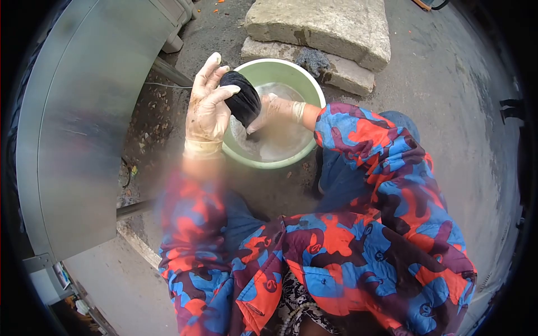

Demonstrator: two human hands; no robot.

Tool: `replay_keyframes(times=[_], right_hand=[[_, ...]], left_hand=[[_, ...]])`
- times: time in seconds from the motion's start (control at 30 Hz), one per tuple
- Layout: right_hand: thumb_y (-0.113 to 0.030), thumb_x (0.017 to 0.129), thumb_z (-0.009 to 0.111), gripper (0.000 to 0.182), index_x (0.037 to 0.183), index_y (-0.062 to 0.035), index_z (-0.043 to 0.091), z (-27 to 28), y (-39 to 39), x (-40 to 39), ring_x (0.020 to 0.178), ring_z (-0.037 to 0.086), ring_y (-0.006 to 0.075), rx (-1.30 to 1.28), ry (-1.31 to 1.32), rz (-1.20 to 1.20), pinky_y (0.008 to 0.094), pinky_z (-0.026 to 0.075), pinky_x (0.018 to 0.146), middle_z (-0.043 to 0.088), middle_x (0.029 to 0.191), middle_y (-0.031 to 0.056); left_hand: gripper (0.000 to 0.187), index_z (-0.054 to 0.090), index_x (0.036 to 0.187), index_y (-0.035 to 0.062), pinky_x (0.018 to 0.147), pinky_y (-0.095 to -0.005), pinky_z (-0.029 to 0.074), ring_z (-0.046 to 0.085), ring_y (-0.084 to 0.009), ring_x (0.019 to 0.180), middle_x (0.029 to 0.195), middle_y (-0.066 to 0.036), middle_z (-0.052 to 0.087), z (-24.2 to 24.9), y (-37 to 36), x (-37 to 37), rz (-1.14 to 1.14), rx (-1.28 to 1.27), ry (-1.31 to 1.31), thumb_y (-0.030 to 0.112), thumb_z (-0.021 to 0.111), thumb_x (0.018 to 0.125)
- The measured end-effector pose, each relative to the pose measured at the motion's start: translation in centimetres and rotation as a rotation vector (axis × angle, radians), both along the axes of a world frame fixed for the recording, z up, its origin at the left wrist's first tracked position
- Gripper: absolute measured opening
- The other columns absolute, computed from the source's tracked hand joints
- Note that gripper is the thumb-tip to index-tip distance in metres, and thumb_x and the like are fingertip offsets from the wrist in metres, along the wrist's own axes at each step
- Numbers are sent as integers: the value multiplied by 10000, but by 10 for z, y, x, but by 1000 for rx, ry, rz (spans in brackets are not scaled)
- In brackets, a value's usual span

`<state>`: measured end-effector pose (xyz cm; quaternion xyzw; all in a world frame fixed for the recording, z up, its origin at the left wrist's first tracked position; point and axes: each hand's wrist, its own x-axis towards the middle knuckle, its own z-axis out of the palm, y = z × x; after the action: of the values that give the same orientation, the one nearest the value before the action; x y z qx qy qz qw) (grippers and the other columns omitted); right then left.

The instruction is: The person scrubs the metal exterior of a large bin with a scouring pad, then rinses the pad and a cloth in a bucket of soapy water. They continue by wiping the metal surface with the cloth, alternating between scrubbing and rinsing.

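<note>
A round pale green basin (pixel 232 147) holds cloudy, sudsy water. Over its left side is a dark, black cloth-like item (pixel 241 99), bunched into an oval. My left hand (pixel 208 109), in a whitish, stained glove, pinches the item's upper left side between thumb and fingers. From the right, my right hand (pixel 274 112), gloved too, grips the item's lower right edge above the water; some of its fingers are hidden behind the item.
Stacked stone slabs (pixel 319 25) stand behind the basin, with a grey scrubbing pad (pixel 312 60) on the lower one. A large metal panel (pixel 89 123) rises at the left. Leaf litter (pixel 147 126) covers ground between panel and basin.
</note>
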<state>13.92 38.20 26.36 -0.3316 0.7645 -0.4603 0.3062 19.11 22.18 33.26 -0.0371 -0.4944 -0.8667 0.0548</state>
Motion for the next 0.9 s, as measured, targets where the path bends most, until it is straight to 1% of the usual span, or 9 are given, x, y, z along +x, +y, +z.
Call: replay_keyframes(times=[0.13,0.23,0.4,0.47,0.53,0.63,0.7,0.8,0.9], right_hand=[[-288,676,795,481,1044,-23,632,-50,-13,-2,857,598,152,-322,-209,-15,284,465,813,667,937,73],[-258,707,740,437,1062,-25,636,-57,-4,-10,857,595,145,-299,-208,-26,272,459,817,667,924,66],[-237,698,701,654,1286,-31,502,-20,20,-27,976,589,189,-188,57,-119,284,438,886,624,1103,139],[-201,698,688,704,1338,-34,449,-3,21,-28,1059,563,202,-157,-45,-214,273,410,931,582,1195,161],[-109,722,619,678,1368,-45,421,2,23,-31,941,557,112,-244,-3,-228,257,427,878,619,1039,80],[-69,713,596,701,1383,-33,391,-1,14,-45,925,546,99,-442,159,-187,250,423,876,617,1034,64],[-63,711,588,709,1388,-32,381,12,16,-42,923,543,96,-437,77,-145,245,420,879,617,1037,55],[-60,700,572,715,1388,-32,382,46,17,-34,922,541,89,-331,93,-91,235,419,881,621,1026,43],[-75,631,568,716,1338,-31,462,48,17,-39,1016,557,142,-276,287,25,254,424,907,583,1205,128]], left_hand=[[616,418,1330,-7,974,-373,449,508,-247,1112,1223,-148,466,8,-6,-2,-52,197,19,-143,485,733],[590,427,1330,1,983,-394,438,511,-251,1097,1205,-142,471,2,-21,-4,-2,198,3,-137,472,758],[605,421,1336,20,1002,-407,408,476,-252,1128,1204,-135,457,-18,-53,3,148,88,-73,-122,480,751],[617,356,1353,-9,1008,-406,402,461,-265,1152,1226,-164,424,-35,-60,8,118,13,-84,-74,437,745],[594,371,1340,-23,1022,-406,387,447,-275,1181,1272,-180,415,-49,-64,11,51,-7,-132,-55,430,750],[534,393,1326,-12,1049,-424,338,402,-280,1247,1331,-160,414,-62,-56,16,-13,-16,-274,17,491,803],[580,356,1369,28,1081,-428,259,338,-272,1305,1377,-138,386,-65,-51,21,-1,-196,-451,148,587,851],[647,297,1411,39,1109,-412,199,272,-276,1354,1433,-158,319,-45,-31,24,-49,-343,-236,192,603,863],[713,249,1437,37,1120,-376,176,200,-268,1392,1481,-178,236,-44,-24,17,-118,-474,-87,211,629,859]])
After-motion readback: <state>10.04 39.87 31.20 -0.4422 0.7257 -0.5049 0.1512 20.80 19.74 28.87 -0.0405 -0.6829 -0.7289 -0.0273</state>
